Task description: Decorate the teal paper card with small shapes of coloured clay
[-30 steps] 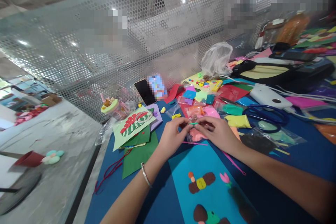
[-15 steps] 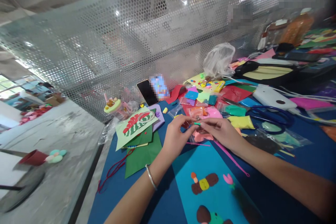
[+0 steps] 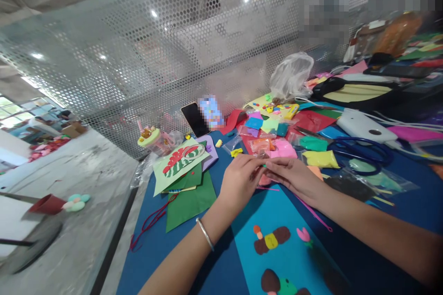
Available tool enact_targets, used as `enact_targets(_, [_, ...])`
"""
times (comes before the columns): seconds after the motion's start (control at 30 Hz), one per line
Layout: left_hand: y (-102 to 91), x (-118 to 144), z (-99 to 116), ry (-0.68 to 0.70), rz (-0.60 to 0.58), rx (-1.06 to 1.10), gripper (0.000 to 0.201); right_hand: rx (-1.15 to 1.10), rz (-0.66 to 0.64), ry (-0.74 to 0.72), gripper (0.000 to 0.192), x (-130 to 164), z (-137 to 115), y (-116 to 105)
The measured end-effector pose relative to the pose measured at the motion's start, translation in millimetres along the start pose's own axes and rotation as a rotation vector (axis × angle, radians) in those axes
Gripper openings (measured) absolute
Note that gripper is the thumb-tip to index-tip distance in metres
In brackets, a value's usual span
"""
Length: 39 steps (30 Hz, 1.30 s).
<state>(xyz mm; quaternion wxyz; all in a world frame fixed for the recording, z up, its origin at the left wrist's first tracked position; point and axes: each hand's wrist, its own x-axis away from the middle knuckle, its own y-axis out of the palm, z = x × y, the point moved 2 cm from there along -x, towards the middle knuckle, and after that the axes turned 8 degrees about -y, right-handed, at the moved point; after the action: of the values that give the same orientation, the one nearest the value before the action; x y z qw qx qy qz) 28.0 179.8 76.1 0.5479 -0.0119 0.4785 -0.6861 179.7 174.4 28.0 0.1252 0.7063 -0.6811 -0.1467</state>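
Observation:
My left hand [image 3: 242, 178] and my right hand [image 3: 294, 177] meet fingertip to fingertip over the table. Pinched between them is a small bit of green clay [image 3: 265, 165], mostly covered by the fingers. Under the hands lies a blue sheet [image 3: 249, 226] bearing flat clay shapes: a brown and yellow figure [image 3: 272, 240], a pink tulip [image 3: 303, 234], and a brown and green shape [image 3: 285, 286] at the bottom edge. Pink clay [image 3: 284, 148] sits just behind my fingers. A thin pink clay tool [image 3: 316, 215] lies beneath my right wrist.
Left of my hands are green papers [image 3: 190, 205] with a watermelon picture [image 3: 180, 159] and a lidded cup [image 3: 150, 137]. A phone [image 3: 195, 119] leans on the mesh partition [image 3: 145, 64]. Rightward lie clay packets [image 3: 321, 159], blue-handled scissors [image 3: 363, 152] and a white power bank [image 3: 367, 128].
My left fingers have closed over the green clay and turned more palm-down, so less of it shows. The whole view has shifted slightly.

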Motion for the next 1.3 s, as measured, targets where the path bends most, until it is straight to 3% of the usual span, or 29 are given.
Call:
enact_targets(0.1, [-2.6, -4.1, 6.4, -0.127, -0.005, 0.066, 0.021, 0.015, 0.063, -0.062, 0.037, -3.1, -2.2, -1.4])
enact_targets(0.3, [-6.2, -6.0, 8.5, -0.293, -0.008, 0.194, 0.011, 0.094, 0.056, -0.141, 0.032, 1.5, -11.7, 2.0])
enact_targets(0.5, [-14.9, -7.3, 9.1, -0.277, 0.067, 0.148, 0.008, 0.066, 0.008, -0.1, 0.042, 4.4, -13.8, 4.0])
enact_targets(0.97, [0.5, 2.9, 15.2, -0.075, 0.096, 0.077, 0.019, -0.036, 0.009, 0.019, 0.028, 2.6, 0.1, -4.0])
enact_targets(1.2, [5.3, 4.3, 2.3, -0.218, 0.087, 0.255, 0.016, -0.108, -0.043, 0.14, 0.028, 4.9, 5.6, -0.3])
enact_targets(1.3, [8.2, 7.6, 1.4, -0.268, 0.083, 0.244, 0.019, 0.009, -0.032, 0.156, 0.03, 7.5, -0.3, 1.8])
